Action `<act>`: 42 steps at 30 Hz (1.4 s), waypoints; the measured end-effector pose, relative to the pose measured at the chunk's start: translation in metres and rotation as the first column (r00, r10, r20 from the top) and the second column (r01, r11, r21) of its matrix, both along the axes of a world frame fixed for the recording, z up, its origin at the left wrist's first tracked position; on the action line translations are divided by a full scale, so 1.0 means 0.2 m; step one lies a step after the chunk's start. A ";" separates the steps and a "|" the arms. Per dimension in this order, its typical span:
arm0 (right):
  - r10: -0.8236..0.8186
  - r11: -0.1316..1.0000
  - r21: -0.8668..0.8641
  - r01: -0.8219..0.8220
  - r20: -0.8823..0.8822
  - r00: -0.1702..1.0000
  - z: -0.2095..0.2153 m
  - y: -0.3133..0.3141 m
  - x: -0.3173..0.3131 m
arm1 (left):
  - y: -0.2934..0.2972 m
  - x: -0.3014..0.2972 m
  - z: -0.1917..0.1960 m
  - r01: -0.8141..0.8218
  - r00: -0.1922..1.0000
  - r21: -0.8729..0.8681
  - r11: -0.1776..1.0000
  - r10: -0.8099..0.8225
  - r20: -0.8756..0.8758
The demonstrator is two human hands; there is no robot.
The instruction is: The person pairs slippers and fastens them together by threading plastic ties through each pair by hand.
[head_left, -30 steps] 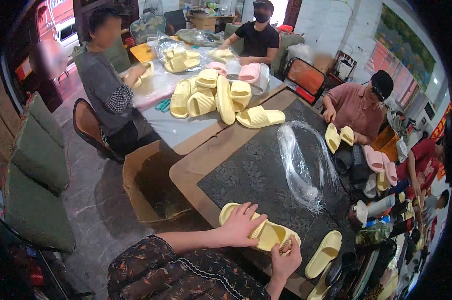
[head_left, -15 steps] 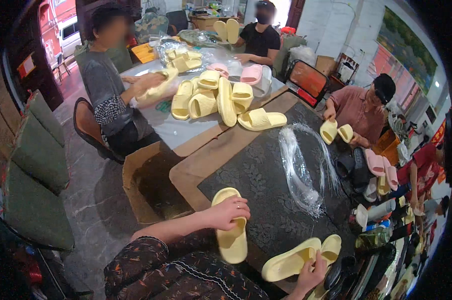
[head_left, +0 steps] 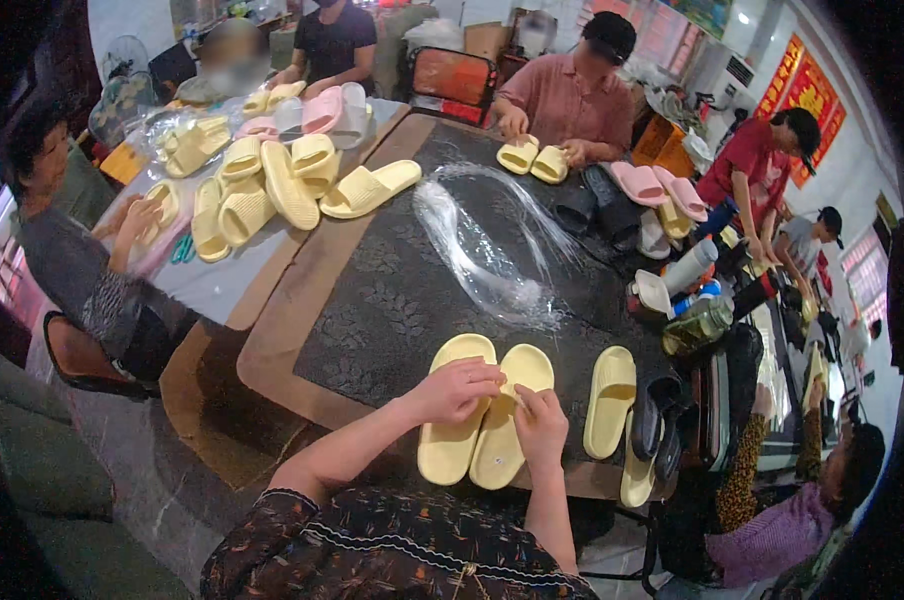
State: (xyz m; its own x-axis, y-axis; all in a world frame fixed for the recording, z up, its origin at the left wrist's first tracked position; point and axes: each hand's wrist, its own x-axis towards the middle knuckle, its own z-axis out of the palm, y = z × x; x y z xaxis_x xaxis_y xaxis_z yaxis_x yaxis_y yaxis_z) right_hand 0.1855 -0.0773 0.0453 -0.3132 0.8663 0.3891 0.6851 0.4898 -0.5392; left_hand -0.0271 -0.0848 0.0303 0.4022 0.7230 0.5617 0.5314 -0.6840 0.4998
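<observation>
Two pale yellow slippers lie side by side in front of me, toes pointing away, at the near edge of the dark table mat. My left hand [head_left: 459,390] lies over the strap area of the left slipper [head_left: 450,452], its fingers closed at the inner edge. On the right slipper [head_left: 496,452], my right hand [head_left: 542,418] pinches near the strap opening with thumb and forefinger. The fingertips of both hands nearly meet between the slippers. Whether a small thing sits between them is hidden. Just right, another yellow slipper [head_left: 609,405] rests beside a partly covered yellow one [head_left: 635,475].
A bundle of clear plastic [head_left: 482,270] lies mid-table. Yellow slippers [head_left: 292,185] are heaped at the far left. Black slippers [head_left: 652,420], bottles [head_left: 692,265] and pink slippers [head_left: 640,183] line the right side. Several people sit or stand around, one handling yellow slippers [head_left: 534,160] opposite.
My right hand has left the slippers at the right and brought one beside the left slipper. Both hands have come together over the pair. The view has turned to the right.
</observation>
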 end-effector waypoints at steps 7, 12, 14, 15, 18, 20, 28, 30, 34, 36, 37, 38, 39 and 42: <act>-0.087 0.963 -0.269 0.002 -0.305 0.948 0.14 -0.10 0.02 | 0.00 0.01 0.02 0.033 0.999 -0.020 0.999 -0.033 -0.017; -0.032 0.891 -0.367 -0.267 -0.637 0.770 0.14 -0.21 0.00 | -0.01 0.00 0.10 0.005 0.999 0.047 0.999 -0.006 0.037; -0.073 0.769 -0.525 -0.366 -0.640 0.764 0.16 -0.24 -0.04 | -0.04 0.00 0.18 0.000 0.995 0.071 0.997 -0.007 0.097; -0.124 0.651 -0.608 -0.454 -0.676 0.727 0.16 -0.26 -0.05 | -0.08 0.00 0.21 0.063 0.985 -0.065 0.996 -0.051 0.167; -0.128 0.535 -0.654 -0.535 -0.688 0.714 0.12 -0.31 -0.11 | -0.17 0.04 0.23 0.163 0.938 -0.211 0.964 -0.085 0.335; -0.102 0.547 -0.618 -0.565 -0.719 0.688 0.10 -0.32 -0.13 | -0.21 0.04 0.23 0.158 0.917 -0.337 0.928 -0.012 0.399; 0.126 0.359 -0.738 -0.571 -0.568 0.813 0.13 -0.34 -0.09 | -0.23 -0.09 0.17 -0.117 0.837 -0.547 0.829 0.379 0.395; 0.226 0.334 -0.776 -0.535 -0.485 0.845 0.13 -0.35 -0.08 | -0.21 -0.11 0.13 -0.162 0.865 -0.498 0.852 0.366 0.344; 0.177 0.251 -0.838 -0.484 -0.452 0.874 0.08 -0.35 -0.06 | -0.19 -0.12 0.17 -0.231 0.873 -0.529 0.816 0.414 0.257; 0.102 0.227 -0.867 -0.444 -0.432 0.896 0.05 -0.34 -0.05 | -0.15 -0.15 0.13 -0.290 0.852 -0.477 0.829 0.451 0.266; 0.079 0.227 -0.869 -0.440 -0.434 0.897 0.03 -0.34 -0.05 | -0.13 -0.16 0.11 -0.331 0.850 -0.450 0.830 0.469 0.239; 0.083 0.225 -0.869 -0.441 -0.434 0.897 0.04 -0.33 -0.06 | -0.11 -0.18 0.11 -0.334 0.848 -0.450 0.828 0.473 0.239; 0.051 0.228 -0.883 -0.410 -0.410 0.911 0.04 -0.31 -0.07 | -0.10 -0.19 0.11 -0.371 0.850 -0.464 0.805 0.495 0.181; 0.021 0.236 -0.873 -0.427 -0.435 0.900 -0.02 -0.27 -0.11 | -0.03 -0.23 0.08 -0.420 0.854 -0.444 0.791 0.510 0.101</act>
